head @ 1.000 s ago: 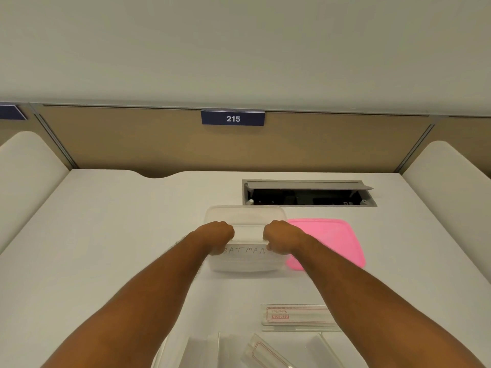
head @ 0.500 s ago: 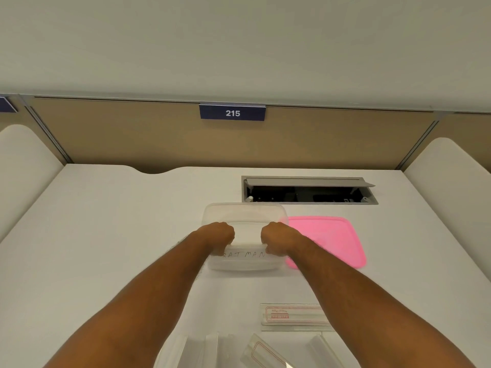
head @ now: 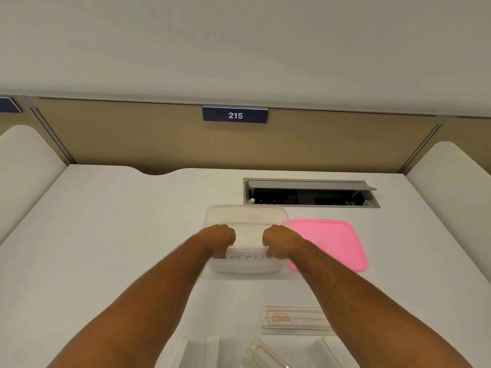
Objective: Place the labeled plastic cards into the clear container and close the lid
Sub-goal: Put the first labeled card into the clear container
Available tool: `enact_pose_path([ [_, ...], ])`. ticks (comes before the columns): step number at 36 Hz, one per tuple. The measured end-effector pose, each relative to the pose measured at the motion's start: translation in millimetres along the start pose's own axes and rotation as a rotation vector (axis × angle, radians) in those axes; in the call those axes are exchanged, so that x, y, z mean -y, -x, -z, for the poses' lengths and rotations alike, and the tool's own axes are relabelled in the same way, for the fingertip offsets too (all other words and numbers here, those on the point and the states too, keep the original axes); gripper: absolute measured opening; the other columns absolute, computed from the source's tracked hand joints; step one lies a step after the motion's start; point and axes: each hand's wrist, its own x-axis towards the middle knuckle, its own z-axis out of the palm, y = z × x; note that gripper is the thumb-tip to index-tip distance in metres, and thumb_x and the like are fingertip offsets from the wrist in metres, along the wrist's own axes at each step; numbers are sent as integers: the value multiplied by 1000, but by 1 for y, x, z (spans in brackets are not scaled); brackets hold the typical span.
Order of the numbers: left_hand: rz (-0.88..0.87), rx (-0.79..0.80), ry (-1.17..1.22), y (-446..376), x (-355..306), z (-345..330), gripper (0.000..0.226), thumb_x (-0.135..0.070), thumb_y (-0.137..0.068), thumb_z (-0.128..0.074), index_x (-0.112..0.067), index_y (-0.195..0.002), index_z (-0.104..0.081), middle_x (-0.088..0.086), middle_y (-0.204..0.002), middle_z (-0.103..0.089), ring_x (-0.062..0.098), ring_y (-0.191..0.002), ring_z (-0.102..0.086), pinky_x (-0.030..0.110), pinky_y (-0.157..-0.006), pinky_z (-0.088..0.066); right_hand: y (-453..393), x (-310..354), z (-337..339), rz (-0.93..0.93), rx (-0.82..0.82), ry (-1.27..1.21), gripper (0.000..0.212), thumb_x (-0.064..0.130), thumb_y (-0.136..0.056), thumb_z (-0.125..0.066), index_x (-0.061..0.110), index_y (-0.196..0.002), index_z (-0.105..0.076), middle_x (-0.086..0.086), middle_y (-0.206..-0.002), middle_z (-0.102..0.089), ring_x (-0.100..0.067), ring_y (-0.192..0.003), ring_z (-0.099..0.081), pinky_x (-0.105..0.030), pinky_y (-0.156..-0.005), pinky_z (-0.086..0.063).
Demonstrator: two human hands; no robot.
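A clear plastic container point(head: 245, 216) stands open on the white desk. Both my hands reach into its near side. My left hand point(head: 218, 239) and my right hand point(head: 279, 241) each pinch an end of a card lettered "BATMAN" point(head: 247, 257), held against the container's near wall. The pink lid point(head: 329, 243) lies flat right of the container, touching it. Another clear card with a red-bordered label point(head: 295, 318) lies on the desk near my right forearm. Several more clear cards point(head: 260, 354) lie at the bottom edge, partly cut off.
An open cable hatch point(head: 310, 193) is set in the desk behind the container. A tan partition with a sign reading 215 point(head: 235, 115) closes the back. White rounded dividers point(head: 451, 176) stand at both sides.
My hands and the lettered card have barely shifted in the container. The view has tilted slightly.
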Motion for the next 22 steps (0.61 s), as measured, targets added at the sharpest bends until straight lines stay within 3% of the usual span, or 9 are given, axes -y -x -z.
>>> enact_pose_path([
  [5,30,-32,59,2,-2,3,55,-24,-86,-73,-19,-137,-54,4,-133,-54,25,-119,-54,34,-93,-46,4,-2,4,-9,-40,-47,38,27,-90,-73,2,-117,-68,-16,-119,-65,-33,-106,-63,-45,-91,-54],
  [11,62,-159,144,12,-13,7,49,-28,-92,-66,-24,-139,-51,3,-136,-55,23,-124,-51,34,-100,-44,17,-3,11,13,-132,-87,31,30,-93,-68,5,-112,-71,-14,-114,-69,-32,-108,-62,-45,-92,-53],
  [14,59,-261,187,20,-22,9,45,-26,-95,-63,-22,-139,-52,1,-139,-56,21,-127,-51,35,-104,-43,27,-3,14,15,-178,-92,27,29,-96,-64,5,-105,-73,-14,-106,-72,-31,-98,-66,-43,-87,-54],
  [18,31,-393,232,33,-35,8,39,-25,-96,-60,-19,-134,-56,-1,-134,-59,18,-124,-52,34,-102,-44,39,-2,15,35,-243,-94,23,27,-97,-62,10,-104,-74,-9,-105,-73,-27,-96,-66,-40,-85,-54],
  [22,-41,-554,219,47,-49,3,32,-23,-95,-62,-19,-127,-63,-2,-125,-63,18,-114,-55,33,-95,-46,53,0,15,65,-340,-108,26,27,-98,-61,16,-119,-72,-2,-119,-69,-24,-107,-63,-36,-89,-50],
])
